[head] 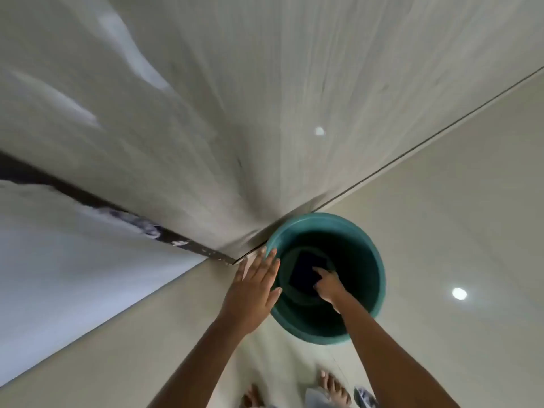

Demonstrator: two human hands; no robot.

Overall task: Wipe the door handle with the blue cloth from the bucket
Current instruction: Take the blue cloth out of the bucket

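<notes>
A teal bucket (374,260) stands on the pale floor against the foot of a light wood-grain door (265,98). A dark blue cloth (306,269), folded square, lies flat at the bucket's bottom. My right hand (328,285) reaches down inside the bucket, its fingers on the cloth's right edge; whether they grip it is unclear. My left hand (254,290) hovers flat with fingers spread beside the bucket's left rim, holding nothing. No door handle is in view.
A dark gap along the door's lower edge (117,207) meets a white wall (59,275) on the left. My bare feet (335,387) stand on glossy tiles (441,216) just below the bucket. The picture is motion-blurred.
</notes>
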